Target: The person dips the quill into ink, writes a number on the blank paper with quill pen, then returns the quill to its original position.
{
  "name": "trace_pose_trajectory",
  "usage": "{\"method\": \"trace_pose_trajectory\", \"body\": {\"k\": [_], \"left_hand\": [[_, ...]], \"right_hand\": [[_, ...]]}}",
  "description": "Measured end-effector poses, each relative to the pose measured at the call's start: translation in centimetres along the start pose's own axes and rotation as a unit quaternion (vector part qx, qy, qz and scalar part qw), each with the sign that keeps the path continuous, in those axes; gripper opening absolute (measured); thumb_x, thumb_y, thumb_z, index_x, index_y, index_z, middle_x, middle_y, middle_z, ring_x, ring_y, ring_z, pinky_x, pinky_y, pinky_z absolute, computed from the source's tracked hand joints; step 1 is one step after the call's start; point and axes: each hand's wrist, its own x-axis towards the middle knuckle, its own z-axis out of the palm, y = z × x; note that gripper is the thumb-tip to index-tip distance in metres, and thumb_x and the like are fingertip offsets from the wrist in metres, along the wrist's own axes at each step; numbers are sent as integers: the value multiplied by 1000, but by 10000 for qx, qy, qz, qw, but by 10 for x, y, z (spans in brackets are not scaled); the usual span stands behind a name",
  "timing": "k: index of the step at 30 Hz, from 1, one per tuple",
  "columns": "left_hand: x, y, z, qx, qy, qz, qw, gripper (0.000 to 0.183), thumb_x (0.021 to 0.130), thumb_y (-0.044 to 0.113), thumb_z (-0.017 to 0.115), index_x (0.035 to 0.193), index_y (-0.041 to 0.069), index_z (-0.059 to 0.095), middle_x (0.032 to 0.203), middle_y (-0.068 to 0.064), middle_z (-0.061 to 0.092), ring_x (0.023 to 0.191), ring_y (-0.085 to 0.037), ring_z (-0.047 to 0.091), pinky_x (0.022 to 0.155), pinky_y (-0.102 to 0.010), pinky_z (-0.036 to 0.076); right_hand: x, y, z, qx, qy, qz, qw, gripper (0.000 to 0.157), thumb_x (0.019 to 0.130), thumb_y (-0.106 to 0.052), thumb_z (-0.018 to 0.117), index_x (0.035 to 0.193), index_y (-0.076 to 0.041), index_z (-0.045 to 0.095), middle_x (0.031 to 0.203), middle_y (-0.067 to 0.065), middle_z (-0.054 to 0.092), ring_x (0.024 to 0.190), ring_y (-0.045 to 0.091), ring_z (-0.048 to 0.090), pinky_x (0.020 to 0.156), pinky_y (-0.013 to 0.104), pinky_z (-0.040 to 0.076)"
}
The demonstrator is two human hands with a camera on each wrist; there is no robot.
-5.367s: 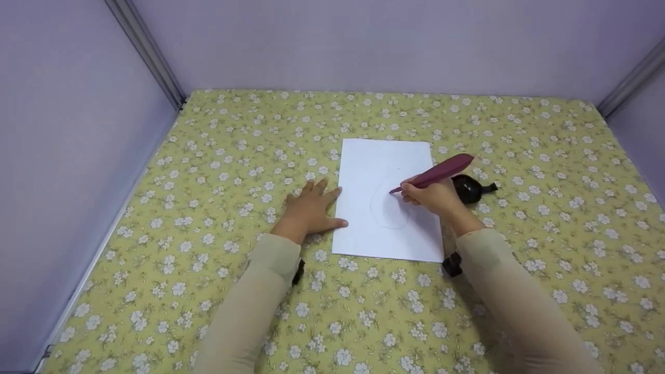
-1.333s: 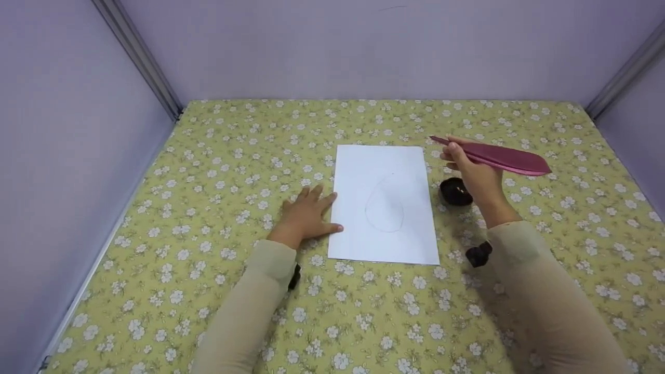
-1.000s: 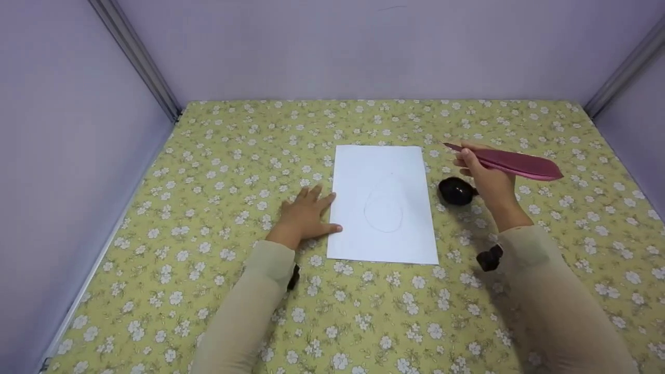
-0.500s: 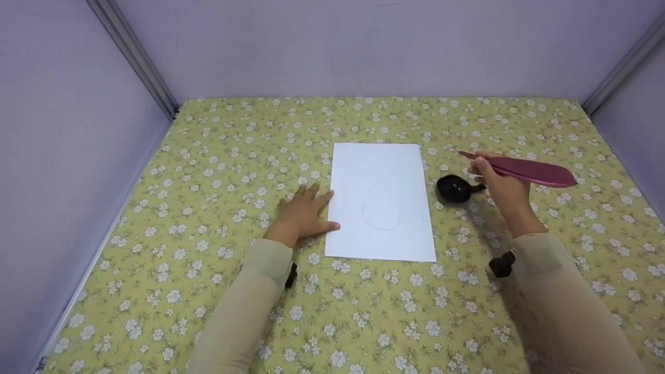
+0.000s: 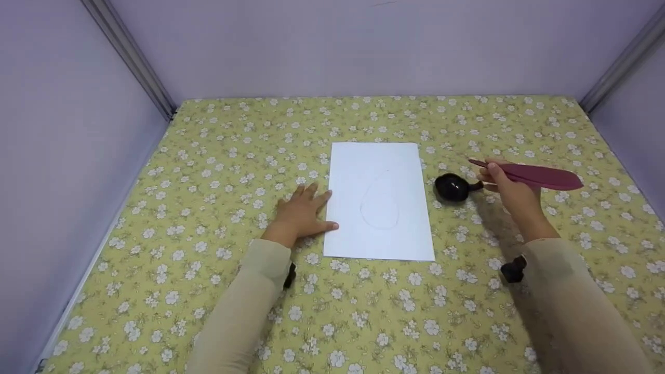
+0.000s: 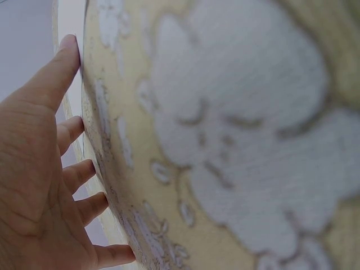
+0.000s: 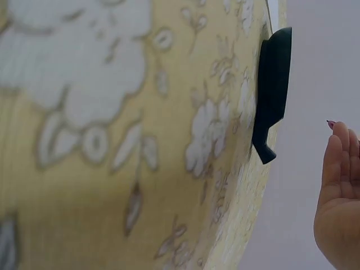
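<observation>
A white sheet of paper (image 5: 350, 161) lies on the table with a thin drop-shaped pencil-like outline (image 5: 361, 209) drawn on it. My left hand (image 5: 298, 215) rests on the cloth with fingers spread, its thumb on the sheet's left edge; the left wrist view shows the same palm (image 6: 34, 157). Right of the paper, my right hand (image 5: 519, 200) pinches a maroon feather-shaped quill pen (image 5: 548, 177), its tip pointing left. That hand is raised over the handle end of a small black bowl with a short handle (image 5: 451, 187), which the right wrist view shows side-on (image 7: 275, 76).
A yellow cloth (image 5: 208, 291) with white flowers covers the table. Pale panels (image 5: 332, 52) stand at the back and both sides, joined by grey metal posts (image 5: 130, 57). Dark wrist cameras (image 5: 513, 270) hang under both sleeves.
My right hand has lifted the quill pen off the paper and carried it right, past the black bowl, then slightly nearer me. The drawn outline is uncovered. My left hand stays in place.
</observation>
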Motion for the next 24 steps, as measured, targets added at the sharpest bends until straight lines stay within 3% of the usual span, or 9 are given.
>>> {"method": "trace_pose_trajectory", "body": {"k": [7,12,16,20,23,24], "left_hand": [[-1,1,-1,1,-32,-9,10000,86,82,70,52,153,34,19,159,-4,6,144,-32,2,104,-68,14],[-1,1,-1,-1,-41,-7,10000,86,82,71,52,153,34,19,159,-4,5,144,-32,2,104,-68,14],[-1,1,-1,-1,-43,-6,10000,86,82,71,52,153,34,19,159,-4,5,144,-31,2,105,-67,13],[-2,1,-2,-17,-41,-3,10000,86,82,70,53,153,33,20,159,-4,6,144,-32,2,105,-67,13],[-2,1,-2,-65,-35,3,10000,86,82,70,53,153,33,20,159,-4,6,144,-32,2,104,-68,13],[-2,1,-2,-78,-32,5,10000,86,82,70,53,153,33,20,159,-4,6,144,-31,2,104,-68,13]], "right_hand": [[4,11,-14,-664,-366,-205,9969,48,96,-39,53,134,-8,55,106,-10,68,97,7,65,81,26,52],[6,13,-20,-1526,-836,-504,9835,46,99,-37,49,129,-3,56,108,3,66,96,9,63,78,24,52],[4,13,-24,-2306,-1274,-799,9614,45,101,-36,46,127,-1,55,119,16,59,102,19,56,78,22,46],[0,15,-25,-3096,-1334,-1710,9258,32,99,-24,54,121,-2,60,118,18,61,101,28,58,76,23,46],[-3,18,-26,-3440,-1284,-2230,9030,32,93,-19,65,120,-2,61,116,21,63,100,39,60,80,41,50],[-5,19,-27,-3494,-1335,-2208,9007,38,91,-21,67,123,-3,60,119,22,61,103,42,58,82,50,48]]}}
